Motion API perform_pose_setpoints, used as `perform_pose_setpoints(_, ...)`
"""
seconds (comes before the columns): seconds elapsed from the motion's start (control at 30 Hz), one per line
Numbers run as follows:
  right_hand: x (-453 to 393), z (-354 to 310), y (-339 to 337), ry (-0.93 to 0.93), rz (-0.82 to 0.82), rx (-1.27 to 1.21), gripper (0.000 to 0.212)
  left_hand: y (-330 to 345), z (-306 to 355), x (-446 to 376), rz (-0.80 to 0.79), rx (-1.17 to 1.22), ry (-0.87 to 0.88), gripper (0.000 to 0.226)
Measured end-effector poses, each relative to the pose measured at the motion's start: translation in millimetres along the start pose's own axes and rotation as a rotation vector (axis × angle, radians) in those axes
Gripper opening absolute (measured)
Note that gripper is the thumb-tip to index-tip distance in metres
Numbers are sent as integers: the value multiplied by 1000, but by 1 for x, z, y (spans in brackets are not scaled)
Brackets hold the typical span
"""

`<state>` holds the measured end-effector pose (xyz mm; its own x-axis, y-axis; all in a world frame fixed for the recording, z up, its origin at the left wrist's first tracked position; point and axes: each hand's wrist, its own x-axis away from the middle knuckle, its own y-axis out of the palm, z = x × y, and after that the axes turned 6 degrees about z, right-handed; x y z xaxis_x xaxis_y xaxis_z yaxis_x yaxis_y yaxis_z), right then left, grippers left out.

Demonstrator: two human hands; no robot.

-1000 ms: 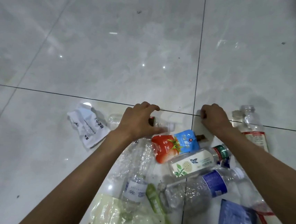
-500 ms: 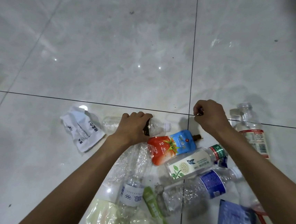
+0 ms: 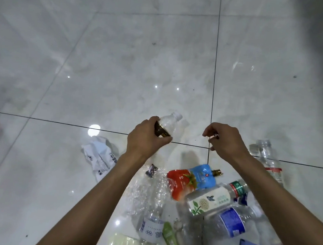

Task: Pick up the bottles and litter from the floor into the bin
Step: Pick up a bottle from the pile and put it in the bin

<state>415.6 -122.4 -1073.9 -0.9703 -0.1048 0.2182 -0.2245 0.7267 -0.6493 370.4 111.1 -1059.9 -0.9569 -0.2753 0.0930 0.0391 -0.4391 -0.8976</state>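
- The left hand (image 3: 147,138) has its fingers curled round a small clear bottle (image 3: 166,125) at the dark label, holding it off the floor (image 3: 123,59), cap pointing far and right.
- It looks empty: light, thin-walled, likely to crumple; the labelled waist seems the firmest hold.
- The right hand (image 3: 226,141) hovers to the right, fingers curled, pinching a small scrap (image 3: 216,136) I can't identify.
- More bottles and a red-and-blue pouch (image 3: 189,179) lie nearer; no bin is visible.
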Motion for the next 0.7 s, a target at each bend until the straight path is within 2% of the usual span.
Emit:
perform_pose_setpoints(0.1, 14, -45, -26, -1, 12, -51, 40, -49, 23, 6, 11, 35, -42, 67)
perform_pose_setpoints(0.27, 41, -141, -91, 41, 8, -149, 39, -154, 68, 19, 7, 66, -87, 55)
perform_pose_setpoints(0.43, 59, -254, -179, -14, 11, -95, 33, -283, 122, 19, 16, 130, -112, 45)
perform_pose_setpoints(0.7, 86, -454, -307, -40, 34, -145, 28, -503, 197, 10, 84, 210, -128, 47)
